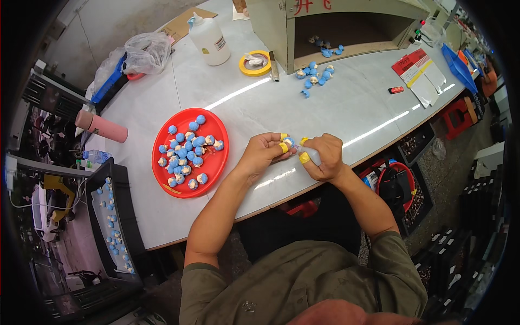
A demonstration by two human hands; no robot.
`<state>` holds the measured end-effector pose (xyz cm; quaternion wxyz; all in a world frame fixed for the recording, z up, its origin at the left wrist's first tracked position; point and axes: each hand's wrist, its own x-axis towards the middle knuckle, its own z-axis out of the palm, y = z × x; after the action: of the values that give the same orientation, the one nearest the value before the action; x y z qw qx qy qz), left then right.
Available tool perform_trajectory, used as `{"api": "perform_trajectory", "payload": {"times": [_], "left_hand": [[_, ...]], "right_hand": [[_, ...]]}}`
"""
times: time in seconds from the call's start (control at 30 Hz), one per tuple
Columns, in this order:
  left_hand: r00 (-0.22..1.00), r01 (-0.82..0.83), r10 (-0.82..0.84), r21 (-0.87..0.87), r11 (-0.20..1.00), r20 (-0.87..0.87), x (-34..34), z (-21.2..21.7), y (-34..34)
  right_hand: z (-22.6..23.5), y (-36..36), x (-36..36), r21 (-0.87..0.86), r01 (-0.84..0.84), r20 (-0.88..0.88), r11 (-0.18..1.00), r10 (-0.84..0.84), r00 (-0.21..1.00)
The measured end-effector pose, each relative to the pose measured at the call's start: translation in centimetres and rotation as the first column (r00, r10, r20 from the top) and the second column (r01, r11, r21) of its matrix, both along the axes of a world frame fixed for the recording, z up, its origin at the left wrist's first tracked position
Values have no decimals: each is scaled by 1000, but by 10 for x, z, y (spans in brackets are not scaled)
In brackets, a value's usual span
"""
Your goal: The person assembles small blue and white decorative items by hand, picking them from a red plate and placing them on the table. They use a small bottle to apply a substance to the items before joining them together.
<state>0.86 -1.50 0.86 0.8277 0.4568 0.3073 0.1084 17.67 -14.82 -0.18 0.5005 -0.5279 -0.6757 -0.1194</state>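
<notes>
My left hand (264,151) pinches a small blue-and-white round piece (288,142) between fingertips wrapped in yellow tape. My right hand (323,157) grips a small squeeze bottle (311,154) whose tip points at that piece; its fingers also wear yellow tape. Both hands hover over the white table (303,103) near its front edge. Left of my hands sits a red round tray (165,179) holding several of the same blue-and-white pieces (187,151).
More blue pieces (314,76) lie in front of and inside a beige open box (346,27). A white bottle (209,39), a yellow tape roll (255,63), a pink cylinder (103,126), plastic bags (142,53) and papers (420,73) stand around. A black tray (111,216) with pieces is at lower left.
</notes>
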Motion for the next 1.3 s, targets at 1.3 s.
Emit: {"api": "perform_trajectory", "payload": {"times": [1.3], "left_hand": [[1000, 31, -31, -56, 998, -2, -5, 13, 4]], "right_hand": [[-7, -32, 152, -350, 347, -440, 870, -479, 759]]}}
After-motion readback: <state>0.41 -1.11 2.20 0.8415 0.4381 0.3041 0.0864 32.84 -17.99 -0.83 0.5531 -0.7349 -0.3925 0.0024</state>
